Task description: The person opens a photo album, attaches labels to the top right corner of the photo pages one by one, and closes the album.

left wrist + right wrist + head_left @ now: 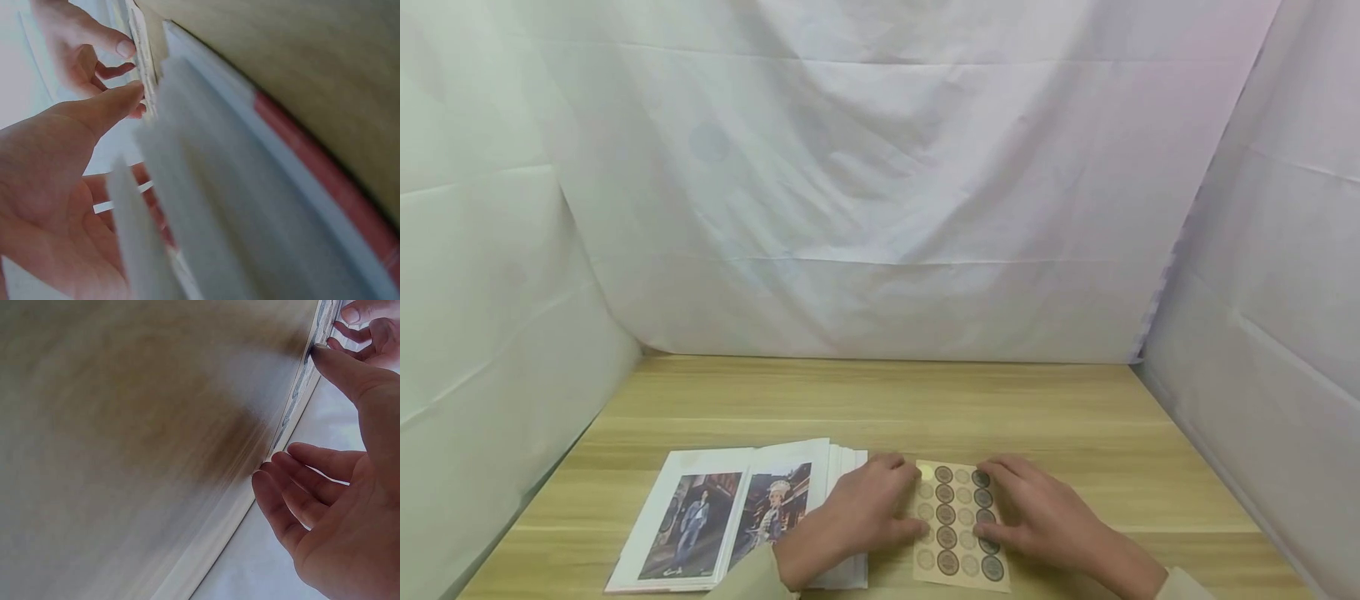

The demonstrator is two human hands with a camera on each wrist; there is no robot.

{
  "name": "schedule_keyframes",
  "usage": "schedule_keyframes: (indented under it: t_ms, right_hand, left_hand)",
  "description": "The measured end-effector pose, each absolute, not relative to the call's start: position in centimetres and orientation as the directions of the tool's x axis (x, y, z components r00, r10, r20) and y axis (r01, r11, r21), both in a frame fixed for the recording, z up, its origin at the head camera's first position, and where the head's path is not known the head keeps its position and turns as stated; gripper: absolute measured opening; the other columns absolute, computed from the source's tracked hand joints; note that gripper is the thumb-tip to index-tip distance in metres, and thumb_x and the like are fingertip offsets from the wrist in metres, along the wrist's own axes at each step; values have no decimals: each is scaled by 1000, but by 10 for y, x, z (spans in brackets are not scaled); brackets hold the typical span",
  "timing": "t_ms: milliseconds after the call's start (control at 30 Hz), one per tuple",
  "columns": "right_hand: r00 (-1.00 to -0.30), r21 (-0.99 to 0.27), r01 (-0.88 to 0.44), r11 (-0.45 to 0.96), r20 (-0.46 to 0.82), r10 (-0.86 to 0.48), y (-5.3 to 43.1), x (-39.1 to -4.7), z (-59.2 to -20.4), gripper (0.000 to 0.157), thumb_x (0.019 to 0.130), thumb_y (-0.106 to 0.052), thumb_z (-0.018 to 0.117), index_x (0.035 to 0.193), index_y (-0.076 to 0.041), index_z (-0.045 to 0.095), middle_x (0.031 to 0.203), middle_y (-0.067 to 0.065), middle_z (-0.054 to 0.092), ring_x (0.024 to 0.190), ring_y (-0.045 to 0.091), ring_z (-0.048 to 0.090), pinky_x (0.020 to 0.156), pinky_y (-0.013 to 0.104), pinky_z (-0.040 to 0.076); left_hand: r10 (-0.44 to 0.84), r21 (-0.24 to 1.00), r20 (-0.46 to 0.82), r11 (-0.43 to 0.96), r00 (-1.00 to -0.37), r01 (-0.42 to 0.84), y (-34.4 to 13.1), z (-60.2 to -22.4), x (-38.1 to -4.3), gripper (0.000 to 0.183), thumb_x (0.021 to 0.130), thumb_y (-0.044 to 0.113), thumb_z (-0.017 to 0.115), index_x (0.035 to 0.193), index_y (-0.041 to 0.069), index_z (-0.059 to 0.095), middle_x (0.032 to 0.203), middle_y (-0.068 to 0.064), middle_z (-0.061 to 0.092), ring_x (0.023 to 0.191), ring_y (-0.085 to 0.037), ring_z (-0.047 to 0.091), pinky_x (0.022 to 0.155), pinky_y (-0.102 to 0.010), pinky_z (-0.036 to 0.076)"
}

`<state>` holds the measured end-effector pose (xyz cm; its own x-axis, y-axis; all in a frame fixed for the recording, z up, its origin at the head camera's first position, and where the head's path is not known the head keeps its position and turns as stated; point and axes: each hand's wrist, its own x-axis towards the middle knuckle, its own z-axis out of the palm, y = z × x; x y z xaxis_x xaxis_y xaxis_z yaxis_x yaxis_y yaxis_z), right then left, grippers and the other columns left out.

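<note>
While the left hand (868, 507) and right hand (1047, 512), thumbs spread wide, touched the sticker sheet (957, 533) from either side, apparently steadying it, a photo album (735, 517) lay at left.

A pale yellow-brown wood-grain tabletop (880, 408) is streaked with grain running from 9 to 3 o'clock. Toward 8 o'clock from its middle, a photo album (739, 504) is laid open, with 1 print shown on each of 2 pages. Toward 4 o'clock, near the album, a tan sticker sheet (957, 525) is placed, its round stickers arranged in 4 columns.
</note>
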<state>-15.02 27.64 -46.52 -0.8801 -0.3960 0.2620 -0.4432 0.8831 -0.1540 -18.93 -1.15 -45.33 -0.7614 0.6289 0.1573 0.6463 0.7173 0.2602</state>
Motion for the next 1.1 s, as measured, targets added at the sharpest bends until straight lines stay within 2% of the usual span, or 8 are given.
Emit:
schedule_keyframes:
  t_ms: [167, 400, 767, 1100]
  right_hand:
    - [-888, -178, -439, 881, 237, -395, 277, -152, -465, 82, 87, -66, 82, 143, -10, 66, 143, 4, 67, 128, 24, 68, 106, 50, 61]
    - [-913, -235, -400, 886, 182, -364, 279, -156, -463, 91, 84, -68, 84, 144, -2, 65, 147, 14, 64, 136, 36, 63, 113, 57, 55]
    - [-915, -282, -400, 872, 169, -366, 278, -159, -461, 93, 82, -73, 82, 139, -2, 67, 142, 10, 64, 131, 31, 64, 110, 57, 57]
    - [-917, -328, -399, 856, 169, -362, 279, -163, -463, 90, 80, -69, 87, 137, -2, 68, 140, 9, 65, 130, 30, 63, 111, 57, 56]
  left_hand:
    - [629, 243, 156, 723, -762, 647, -9, -456, -192, 66, 83, 55, 89, 131, 13, 74, 125, -2, 70, 107, -15, 66, 80, -28, 64]
    - [617, 248, 136, 736, -775, 630, -7, -459, -194, 73, 81, 56, 91, 135, 12, 72, 131, -3, 69, 113, -18, 66, 84, -30, 64]
    - [596, 348, 46, 743, -802, 572, -8, -455, -198, 81, 79, 55, 92, 143, 11, 68, 144, -4, 61, 124, -23, 63, 85, -35, 65]
    - [608, 359, 51, 729, -793, 582, -8, -454, -198, 74, 81, 50, 93, 140, 12, 70, 145, -6, 60, 128, -26, 62, 86, -35, 65]
